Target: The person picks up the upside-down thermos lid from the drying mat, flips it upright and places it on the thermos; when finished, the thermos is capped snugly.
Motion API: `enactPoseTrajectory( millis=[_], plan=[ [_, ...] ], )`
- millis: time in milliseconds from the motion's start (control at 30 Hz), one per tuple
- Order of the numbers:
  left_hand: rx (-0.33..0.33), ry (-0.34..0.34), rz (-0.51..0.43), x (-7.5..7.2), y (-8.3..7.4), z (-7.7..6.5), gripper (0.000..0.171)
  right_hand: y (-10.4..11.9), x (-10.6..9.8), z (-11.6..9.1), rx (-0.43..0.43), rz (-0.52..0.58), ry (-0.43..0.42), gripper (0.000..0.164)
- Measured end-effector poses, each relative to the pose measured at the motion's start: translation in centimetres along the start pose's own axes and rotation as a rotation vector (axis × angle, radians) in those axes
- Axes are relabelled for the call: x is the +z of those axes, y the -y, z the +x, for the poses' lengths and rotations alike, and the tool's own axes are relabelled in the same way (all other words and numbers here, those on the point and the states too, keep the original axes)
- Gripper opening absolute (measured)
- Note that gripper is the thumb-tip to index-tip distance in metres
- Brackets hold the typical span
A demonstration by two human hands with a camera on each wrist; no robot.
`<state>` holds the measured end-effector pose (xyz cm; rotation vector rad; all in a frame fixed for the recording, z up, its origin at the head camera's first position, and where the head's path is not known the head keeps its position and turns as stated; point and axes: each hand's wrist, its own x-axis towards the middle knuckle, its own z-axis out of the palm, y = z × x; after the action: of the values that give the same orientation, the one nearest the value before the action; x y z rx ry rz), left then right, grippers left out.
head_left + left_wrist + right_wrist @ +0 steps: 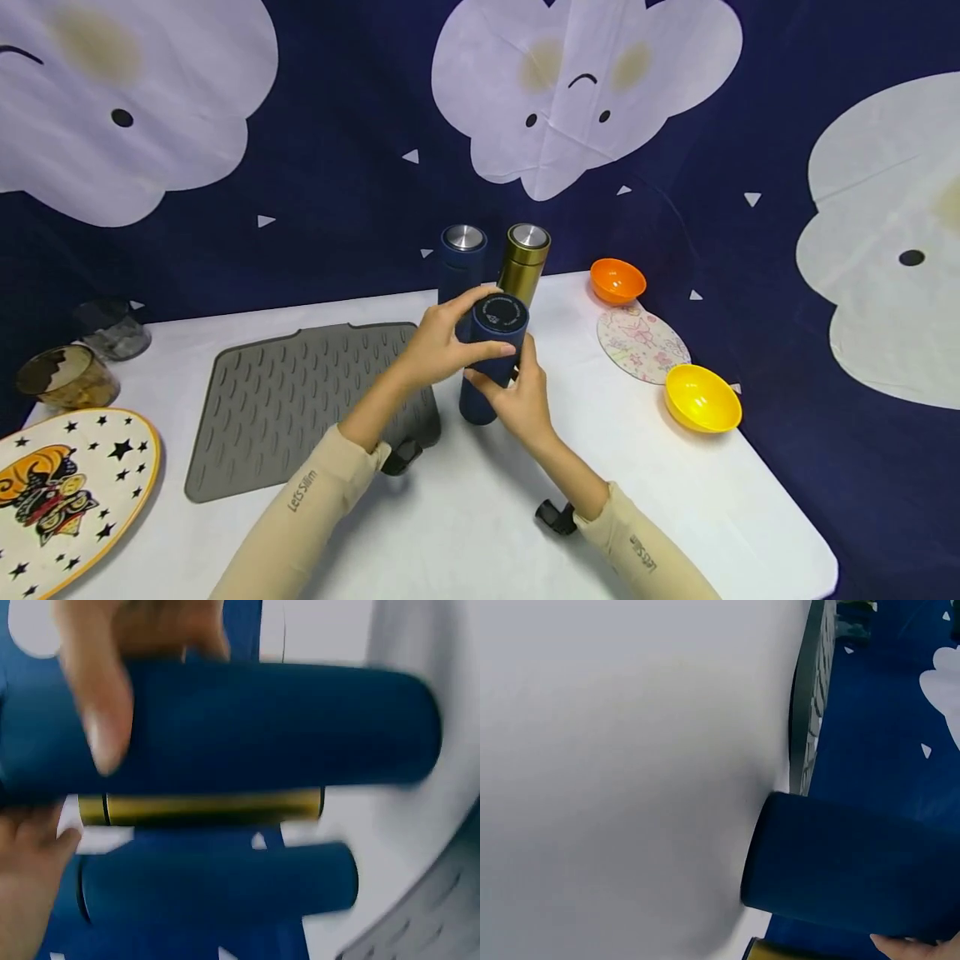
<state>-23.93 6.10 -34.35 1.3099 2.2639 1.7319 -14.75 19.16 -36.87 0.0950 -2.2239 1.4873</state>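
Both hands hold a dark blue thermos bottle point(480, 392) upright over the white table. Its upper end shows a black disc with a printed ring. My left hand point(442, 337) grips it near the top, thumb across the near side. Lower down, my right hand point(522, 396) has thumb and fingers around the body. Whether its lower end touches the table, I cannot tell. Just behind stand a second blue thermos point(462, 267) and a gold thermos point(522, 271), both with steel-topped lids. In the left wrist view the held thermos point(285, 727) is blurred.
A grey ribbed mat point(300, 400) lies to the left. Farther left are a star-patterned plate point(127, 467) and two glass cups point(75, 379). On the right are an orange bowl point(617, 282), a round patterned mat point(641, 342) and a yellow bowl point(701, 400). A dark curtain hangs behind.
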Motion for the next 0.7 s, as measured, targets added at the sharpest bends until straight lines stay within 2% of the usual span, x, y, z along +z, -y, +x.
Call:
enactPoseTrajectory(
  millis=[67, 100, 167, 233, 333, 400, 433, 467, 533, 600, 633, 667, 700],
  plan=[
    [-0.052, 0.092, -0.084, -1.2, 0.4, 0.3, 0.070, -0.5, 0.1, 0.2, 0.015, 0.017, 0.020, 0.072],
    [-0.082, 0.115, -0.114, -1.6, 0.5, 0.3, 0.072, -1.0, 0.2, 0.3, 0.023, 0.021, 0.027, 0.073],
    [-0.130, 0.092, -0.122, -1.7, 0.2, 0.2, 0.078, -2.2, 0.5, 0.3, 0.041, 0.027, 0.033, 0.074],
    [-0.164, -0.019, -0.033, -0.7, -0.6, -0.1, 0.092, -3.3, 0.8, 0.3, 0.030, 0.019, 0.026, 0.072],
    [-0.145, -0.231, 0.132, 1.8, -1.5, -0.1, 0.109, -4.2, 1.0, 0.2, -0.005, 0.017, 0.005, 0.067],
    [-0.106, -0.332, 0.202, 3.0, -1.5, 0.0, 0.109, -4.4, 1.0, 0.2, -0.036, 0.017, -0.009, 0.065],
    [-0.075, -0.349, 0.188, 3.2, -1.2, 0.0, 0.104, -4.5, 1.0, 0.2, -0.044, 0.023, -0.012, 0.065],
    [-0.047, -0.333, 0.132, 3.0, -0.9, 0.0, 0.097, -4.5, 1.0, 0.2, -0.046, 0.022, -0.007, 0.066],
    [-0.028, -0.213, -0.064, 1.9, 0.0, -0.1, 0.087, -4.6, 0.9, 0.2, -0.054, 0.024, 0.009, 0.070],
    [-0.061, -0.092, -0.213, 0.3, 0.8, -0.2, 0.080, -4.6, 0.9, 0.2, -0.039, 0.026, 0.026, 0.073],
    [-0.084, -0.056, -0.279, -0.4, 1.2, -0.3, 0.077, -4.6, 0.9, 0.3, -0.026, 0.030, 0.028, 0.073],
    [-0.102, -0.052, -0.319, -0.9, 1.5, -0.4, 0.070, -4.5, 0.9, 0.4, -0.010, 0.036, 0.028, 0.074],
    [-0.110, -0.082, -0.325, -1.1, 1.7, -0.6, 0.062, -4.5, 0.9, 0.5, 0.003, 0.039, 0.022, 0.074]
  ],
)
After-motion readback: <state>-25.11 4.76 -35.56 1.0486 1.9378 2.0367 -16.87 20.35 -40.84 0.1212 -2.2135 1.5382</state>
